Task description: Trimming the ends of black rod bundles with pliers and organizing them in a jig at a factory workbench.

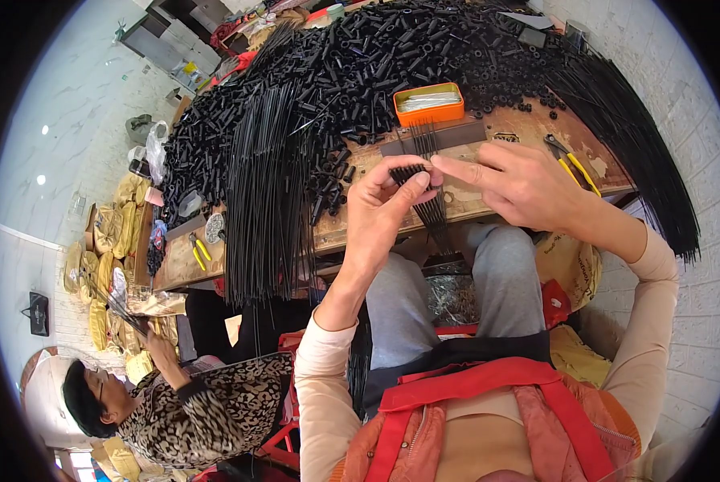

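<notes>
My left hand (382,205) is closed around a bundle of thin black rods (431,215) above the front edge of the workbench. The rods fan out above and below the grip, and short dark pieces sit in a row across them under my thumb. My right hand (529,183) meets the bundle from the right, index finger reaching to the row and the other fingers bent. Anything in its fingertips is too small to make out. Beyond the hands stands an orange box (408,115) of thin pale sticks, with a dark flat bar (456,135) in front.
Black tubular parts (360,56) are heaped over the wooden bench (340,237). Long black rods lie in stacks at left (267,193) and right (645,136). Yellow-handled pliers (573,165) rest at right, another pair (199,251) at left. A co-worker (191,410) sits at left holding rods.
</notes>
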The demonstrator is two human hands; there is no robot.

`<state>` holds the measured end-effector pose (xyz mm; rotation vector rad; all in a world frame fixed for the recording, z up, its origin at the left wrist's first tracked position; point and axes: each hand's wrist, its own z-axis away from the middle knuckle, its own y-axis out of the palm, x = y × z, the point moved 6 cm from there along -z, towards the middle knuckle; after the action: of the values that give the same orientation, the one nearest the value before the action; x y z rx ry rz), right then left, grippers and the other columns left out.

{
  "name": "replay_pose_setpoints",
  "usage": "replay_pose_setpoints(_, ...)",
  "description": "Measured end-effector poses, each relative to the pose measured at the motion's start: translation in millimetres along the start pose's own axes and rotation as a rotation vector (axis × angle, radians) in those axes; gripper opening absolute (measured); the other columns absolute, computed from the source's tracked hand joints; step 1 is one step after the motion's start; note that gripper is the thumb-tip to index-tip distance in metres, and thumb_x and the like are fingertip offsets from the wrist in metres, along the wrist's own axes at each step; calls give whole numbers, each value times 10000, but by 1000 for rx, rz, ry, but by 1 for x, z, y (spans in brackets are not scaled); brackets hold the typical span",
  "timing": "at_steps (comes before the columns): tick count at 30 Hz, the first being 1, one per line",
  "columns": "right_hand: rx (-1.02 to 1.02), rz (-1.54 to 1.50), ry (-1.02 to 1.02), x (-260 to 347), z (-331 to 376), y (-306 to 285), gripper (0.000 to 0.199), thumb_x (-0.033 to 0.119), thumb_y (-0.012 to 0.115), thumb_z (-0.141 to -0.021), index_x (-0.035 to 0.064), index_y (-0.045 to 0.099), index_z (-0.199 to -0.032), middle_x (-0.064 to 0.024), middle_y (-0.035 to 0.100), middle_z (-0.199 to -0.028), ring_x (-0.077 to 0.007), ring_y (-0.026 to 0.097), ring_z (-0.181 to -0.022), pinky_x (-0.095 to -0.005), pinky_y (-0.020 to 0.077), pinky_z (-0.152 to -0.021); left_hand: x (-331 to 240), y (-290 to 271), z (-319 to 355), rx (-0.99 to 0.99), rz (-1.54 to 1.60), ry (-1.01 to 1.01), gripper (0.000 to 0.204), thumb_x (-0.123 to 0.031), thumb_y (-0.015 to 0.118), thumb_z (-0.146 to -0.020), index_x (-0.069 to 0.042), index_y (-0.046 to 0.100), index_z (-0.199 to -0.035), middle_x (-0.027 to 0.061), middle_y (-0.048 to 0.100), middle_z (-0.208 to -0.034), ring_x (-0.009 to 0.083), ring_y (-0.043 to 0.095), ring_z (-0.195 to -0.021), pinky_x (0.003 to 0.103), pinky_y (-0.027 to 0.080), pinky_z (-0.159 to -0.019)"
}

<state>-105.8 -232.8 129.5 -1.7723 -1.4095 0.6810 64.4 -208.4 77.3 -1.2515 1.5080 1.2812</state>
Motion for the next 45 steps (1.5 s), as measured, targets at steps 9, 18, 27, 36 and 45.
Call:
replay_pose_setpoints(9,-138,146,-150,1,-3,-20,396,15,642,-672,9,658,-1067,-77,571,-862,-238,576,-737,-346,495,-596,-3,0,4,-11,3,-34,199,-1,615,-915,41,659,-1104,158,702,-977,204,692,-918,343,590,-859)
replay_pose_setpoints(18,-138,197,-200,14,-4,-18,366,56,647,-660,-17,654,-1019,-90,596,-892,-232,590,-756,-324,505,-604,-2,-3,9,-28,-5,-47,253,25,618,-900,59,645,-1150,180,697,-1006,238,689,-969,352,588,-877)
replay_pose_setpoints(27,-146,258,-255,19,-8,-28,373,86,638,-666,-20,661,-1022,-91,614,-912,-218,582,-750,-311,503,-603,-4,0,9,49,24,-83,289,-1,616,-912,59,621,-1195,185,684,-1057,247,669,-1024,360,570,-917)
replay_pose_setpoints(36,-179,184,-259,16,-8,-18,333,87,645,-681,-9,658,-999,-85,609,-901,-215,576,-735,-307,490,-585,1,3,8,80,-6,-116,304,-22,646,-903,16,640,-1204,130,707,-1055,162,675,-981,288,558,-900)
replay_pose_setpoints(45,-248,81,-246,20,-8,-17,340,58,676,-691,-5,653,-1024,-113,612,-921,-253,605,-768,-332,514,-622,5,-4,11,60,-36,-127,309,-18,657,-894,9,646,-1201,120,717,-1014,146,674,-955,275,553,-890)
